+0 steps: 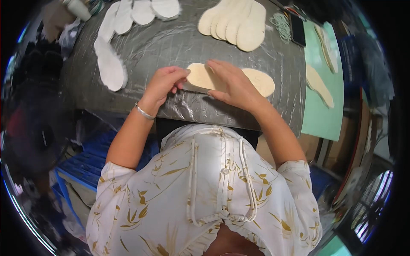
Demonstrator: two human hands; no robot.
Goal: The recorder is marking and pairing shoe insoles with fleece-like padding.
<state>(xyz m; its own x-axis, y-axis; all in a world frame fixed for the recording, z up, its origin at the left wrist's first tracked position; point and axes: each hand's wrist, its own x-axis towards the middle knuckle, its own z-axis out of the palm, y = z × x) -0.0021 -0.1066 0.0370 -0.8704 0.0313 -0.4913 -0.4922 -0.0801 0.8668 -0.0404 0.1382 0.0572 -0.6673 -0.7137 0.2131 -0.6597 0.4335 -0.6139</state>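
Observation:
A cream insole [259, 82] lies sideways near the table's front edge. At its left end, my left hand [164, 83] pinches the rim between thumb and fingers. My right hand [234, 85] spans its middle, with the thumb at the near edge and the fingers over the far edge. That middle part is hidden under the hand. Beyond, toward the back right, a fanned stack of cream insoles [251, 30] rests on the table. White fluffy-edged insoles [112, 66] are spread along the left and far left.
The dark table [158, 47] has a crinkled plastic cover. A phone [297, 30] and a tangle of pale cord [282, 25] lie at the far right. On a green board [329, 117] at the right are more insoles [319, 85]. A blue stool [85, 162] stands below left.

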